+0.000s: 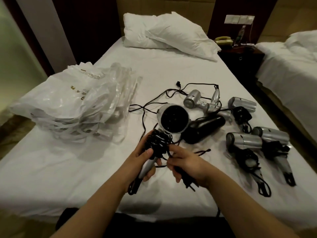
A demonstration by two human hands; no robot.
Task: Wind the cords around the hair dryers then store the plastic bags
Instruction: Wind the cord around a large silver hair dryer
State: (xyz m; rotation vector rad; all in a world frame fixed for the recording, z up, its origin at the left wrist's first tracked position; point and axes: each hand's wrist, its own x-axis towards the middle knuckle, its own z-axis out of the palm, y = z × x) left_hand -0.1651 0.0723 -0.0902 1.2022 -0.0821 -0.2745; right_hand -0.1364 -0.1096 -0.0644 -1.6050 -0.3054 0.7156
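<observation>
Silver hair dryer [172,118] in left hand [145,162]'s grip, right hand [186,163] pinching cord [157,143]; six others lie nearby.

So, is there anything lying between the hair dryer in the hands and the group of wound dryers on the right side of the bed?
Nothing solid. Between the held hair dryer and the wound dryers only a loose black cord end lies on the sheet. The black dryer lies further back, beside that path.
</observation>
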